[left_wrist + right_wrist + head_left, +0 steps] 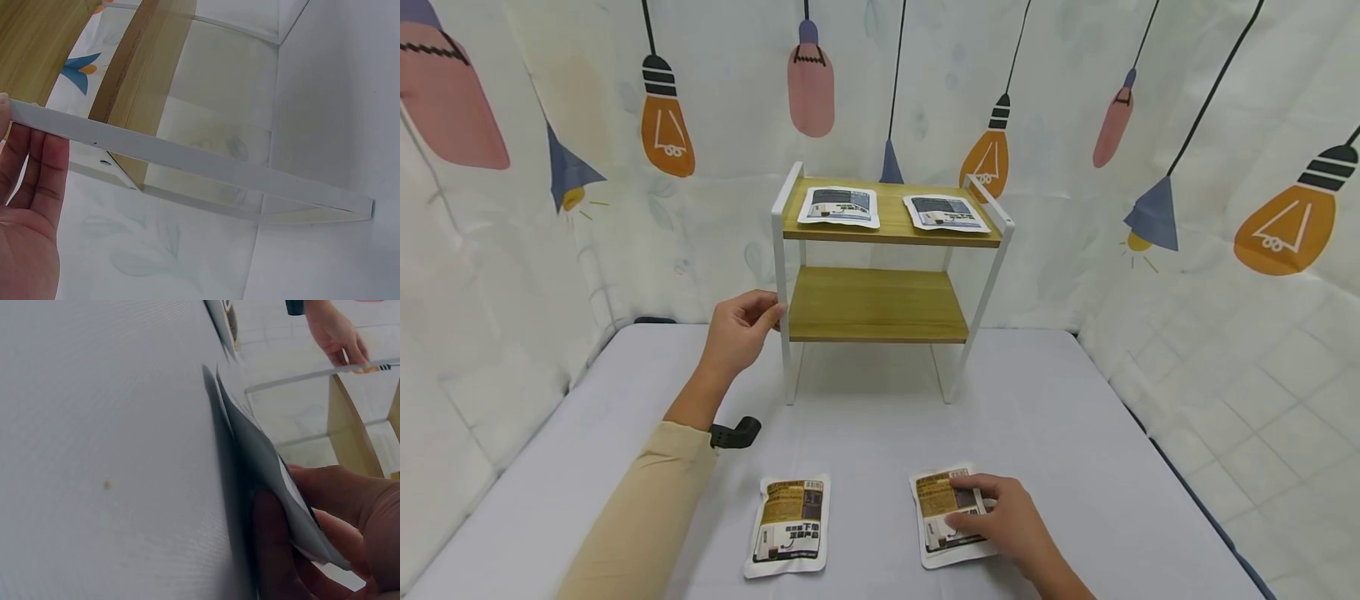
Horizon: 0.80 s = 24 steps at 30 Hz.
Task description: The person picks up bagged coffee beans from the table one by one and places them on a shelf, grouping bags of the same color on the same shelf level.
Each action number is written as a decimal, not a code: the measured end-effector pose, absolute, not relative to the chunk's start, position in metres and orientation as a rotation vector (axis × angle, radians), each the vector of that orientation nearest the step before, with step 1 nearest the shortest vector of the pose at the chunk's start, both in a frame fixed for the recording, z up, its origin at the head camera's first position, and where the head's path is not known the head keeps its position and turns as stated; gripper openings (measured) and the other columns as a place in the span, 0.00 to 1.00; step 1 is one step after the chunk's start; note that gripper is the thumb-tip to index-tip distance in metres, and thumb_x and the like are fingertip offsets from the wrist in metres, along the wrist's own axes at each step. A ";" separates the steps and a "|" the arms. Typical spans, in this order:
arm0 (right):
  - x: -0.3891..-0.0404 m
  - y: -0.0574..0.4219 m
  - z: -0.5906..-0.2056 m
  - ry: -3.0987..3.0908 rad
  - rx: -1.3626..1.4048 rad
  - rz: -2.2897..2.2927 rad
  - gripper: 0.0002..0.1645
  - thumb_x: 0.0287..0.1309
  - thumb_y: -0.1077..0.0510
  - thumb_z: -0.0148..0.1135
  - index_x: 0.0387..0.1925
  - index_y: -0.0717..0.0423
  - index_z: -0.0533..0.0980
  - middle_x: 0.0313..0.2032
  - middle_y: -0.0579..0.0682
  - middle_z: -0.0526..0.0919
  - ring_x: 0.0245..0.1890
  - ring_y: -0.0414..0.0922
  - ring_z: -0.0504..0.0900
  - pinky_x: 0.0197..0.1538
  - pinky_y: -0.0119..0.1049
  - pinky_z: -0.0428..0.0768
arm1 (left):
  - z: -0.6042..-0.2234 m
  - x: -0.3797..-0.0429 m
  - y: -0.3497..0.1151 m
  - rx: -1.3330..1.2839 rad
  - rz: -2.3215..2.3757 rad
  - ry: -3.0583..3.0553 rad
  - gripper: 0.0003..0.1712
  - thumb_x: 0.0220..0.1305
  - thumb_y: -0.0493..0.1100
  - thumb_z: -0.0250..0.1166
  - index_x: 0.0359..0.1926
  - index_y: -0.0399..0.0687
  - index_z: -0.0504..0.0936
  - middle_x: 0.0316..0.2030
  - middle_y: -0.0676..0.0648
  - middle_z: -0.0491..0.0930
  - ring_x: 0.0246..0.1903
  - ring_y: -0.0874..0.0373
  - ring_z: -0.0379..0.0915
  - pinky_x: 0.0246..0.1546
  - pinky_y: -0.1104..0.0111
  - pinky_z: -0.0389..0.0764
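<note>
Right grip (1011, 518) pinching a packet (934, 498), left grip (741, 335) pinching rack frame (187, 156); we're apparently picking up, next probably needing a clear lift.

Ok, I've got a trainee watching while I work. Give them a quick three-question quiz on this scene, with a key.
1. What does the left hand pinch?
A) the lower shelf
B) the white frame
C) the wall cloth

2. How many packets lie on the top shelf?

3. True or false: the right hand holds nothing.

Key:
1. B
2. Two, side by side
3. False; it grips the front right packet
</note>
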State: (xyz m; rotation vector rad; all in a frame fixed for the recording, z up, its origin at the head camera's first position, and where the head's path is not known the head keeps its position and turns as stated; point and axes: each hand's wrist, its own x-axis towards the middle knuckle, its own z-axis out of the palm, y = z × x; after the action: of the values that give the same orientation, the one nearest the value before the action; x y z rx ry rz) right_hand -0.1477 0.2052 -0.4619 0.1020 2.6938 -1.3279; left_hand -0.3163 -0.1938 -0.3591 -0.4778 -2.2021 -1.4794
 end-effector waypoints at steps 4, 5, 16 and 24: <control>-0.152 0.206 -0.465 2.672 0.127 -1.365 0.32 0.34 0.50 0.88 0.48 0.40 0.88 0.59 0.52 0.84 0.57 0.49 0.79 0.59 0.54 0.78 | -0.359 -0.316 -0.194 -0.483 -1.478 -2.205 0.14 0.73 0.44 0.65 0.50 0.38 0.85 0.39 0.37 0.85 0.32 0.61 0.81 0.38 0.79 0.83; -0.153 0.206 -0.466 2.666 0.127 -1.377 0.32 0.34 0.50 0.88 0.48 0.40 0.88 0.59 0.52 0.84 0.59 0.51 0.79 0.61 0.56 0.77 | -0.359 -0.316 -0.194 -0.483 -1.474 -2.208 0.14 0.73 0.44 0.64 0.50 0.38 0.85 0.39 0.37 0.85 0.32 0.61 0.81 0.38 0.80 0.83; -0.161 0.201 -0.470 2.578 0.124 -1.523 0.32 0.38 0.54 0.87 0.51 0.46 0.87 0.56 0.52 0.87 0.64 0.51 0.76 0.69 0.61 0.69 | -0.358 -0.315 -0.195 -0.489 -1.490 -2.212 0.14 0.73 0.44 0.64 0.51 0.39 0.85 0.40 0.38 0.85 0.33 0.59 0.81 0.39 0.79 0.83; -0.165 0.199 -0.469 2.538 0.110 -1.623 0.32 0.39 0.57 0.86 0.51 0.48 0.87 0.56 0.53 0.87 0.62 0.50 0.76 0.72 0.60 0.66 | -0.357 -0.314 -0.194 -0.488 -1.489 -2.224 0.15 0.74 0.42 0.63 0.54 0.37 0.84 0.42 0.37 0.86 0.35 0.55 0.82 0.39 0.81 0.82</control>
State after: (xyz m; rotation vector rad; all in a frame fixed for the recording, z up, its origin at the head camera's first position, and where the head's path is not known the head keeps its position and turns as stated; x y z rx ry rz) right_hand -0.1654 0.1989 -0.4694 0.1103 2.5385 -1.6228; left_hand -0.3145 -0.1943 -0.3574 -0.4882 -2.2241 -1.4890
